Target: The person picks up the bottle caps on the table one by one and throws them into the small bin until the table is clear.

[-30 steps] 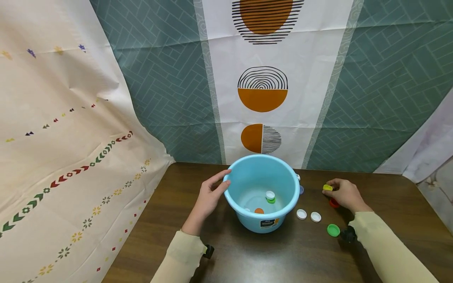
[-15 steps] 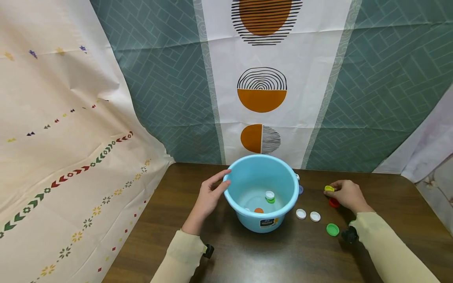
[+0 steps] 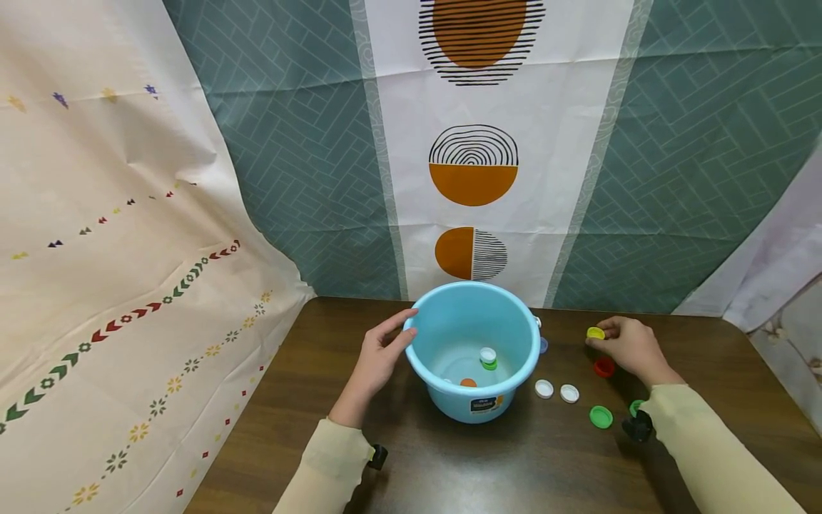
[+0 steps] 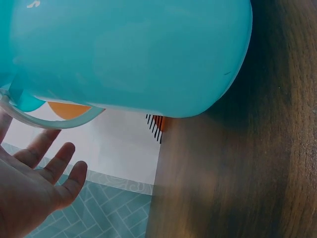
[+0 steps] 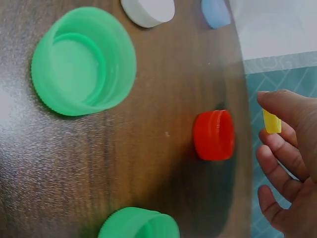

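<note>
My right hand (image 3: 634, 348) pinches a yellow bottle cap (image 3: 596, 333) between thumb and fingers, above the table's right side. A red cap (image 3: 604, 368) lies just below that hand. In the right wrist view the yellow cap (image 5: 272, 122) is seen edge-on, with the other fingers loosely spread. My left hand (image 3: 377, 351) touches the left rim of a light-blue plastic tub (image 3: 462, 403) with thumb and index finger. Its remaining fingers (image 4: 60, 162) stand off the wall in the left wrist view. Inside the tub lie a white cap (image 3: 488, 354), a green one partly beneath it, and an orange cap (image 3: 468, 383).
Two white caps (image 3: 544, 389) lie right of the tub, with a green cap (image 3: 601, 417) nearer me. Another green cap (image 3: 636, 407) is partly hidden by my right sleeve. A blue cap (image 3: 543, 345) sits close behind the tub's right side. Patterned cloth hangs behind the wooden table (image 3: 449, 475).
My right hand has risen slightly with the yellow cap, moving away from the red one. More of the second green cap shows beside the sleeve. My left hand stays at the rim.
</note>
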Action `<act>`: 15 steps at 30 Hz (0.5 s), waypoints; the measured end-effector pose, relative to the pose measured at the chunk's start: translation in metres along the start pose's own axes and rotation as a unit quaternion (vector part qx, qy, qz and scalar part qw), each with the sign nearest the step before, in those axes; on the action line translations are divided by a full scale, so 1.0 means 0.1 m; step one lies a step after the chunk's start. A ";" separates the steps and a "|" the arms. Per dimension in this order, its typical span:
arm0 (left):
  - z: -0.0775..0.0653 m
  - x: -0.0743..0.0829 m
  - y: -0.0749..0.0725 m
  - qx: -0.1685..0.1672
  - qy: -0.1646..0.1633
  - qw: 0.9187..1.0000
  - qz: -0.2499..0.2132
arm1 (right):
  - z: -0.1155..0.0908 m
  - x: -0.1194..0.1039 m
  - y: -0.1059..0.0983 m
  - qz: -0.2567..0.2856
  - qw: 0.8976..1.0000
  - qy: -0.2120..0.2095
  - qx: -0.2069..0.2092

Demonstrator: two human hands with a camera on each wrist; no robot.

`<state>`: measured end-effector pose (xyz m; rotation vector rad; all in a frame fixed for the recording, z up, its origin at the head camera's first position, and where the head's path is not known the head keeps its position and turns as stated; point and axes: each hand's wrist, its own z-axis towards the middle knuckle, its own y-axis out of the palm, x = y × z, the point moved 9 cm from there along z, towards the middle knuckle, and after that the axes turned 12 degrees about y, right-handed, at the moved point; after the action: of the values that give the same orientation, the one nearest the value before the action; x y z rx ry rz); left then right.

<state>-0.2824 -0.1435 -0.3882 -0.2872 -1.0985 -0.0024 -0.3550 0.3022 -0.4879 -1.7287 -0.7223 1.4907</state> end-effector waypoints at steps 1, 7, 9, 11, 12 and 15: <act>0.00 0.00 0.00 0.001 -0.001 1.000 -0.002 | 0.00 -0.01 -0.02 0.000 1.000 -0.001 0.006; 0.00 0.00 0.00 0.002 -0.003 1.000 -0.007 | -0.03 -0.07 -0.15 0.007 1.000 -0.006 0.028; 0.00 0.00 0.00 0.002 -0.003 1.000 -0.005 | -0.05 -0.08 -0.18 0.011 1.000 -0.004 0.028; 0.00 0.00 0.00 0.003 -0.004 1.000 -0.004 | -0.06 -0.09 -0.20 0.015 1.000 -0.002 0.028; 0.00 0.00 0.00 0.003 -0.004 1.000 -0.003 | -0.06 -0.09 -0.21 0.018 0.999 -0.001 0.027; 0.00 0.00 0.00 0.003 -0.003 1.000 -0.003 | -0.08 -0.10 -0.24 0.026 0.999 0.001 0.028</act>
<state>-0.2828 -0.1431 -0.3884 -0.2788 -1.1043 -0.0038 -0.3476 0.3061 -0.4620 -1.7167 -0.6331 1.5304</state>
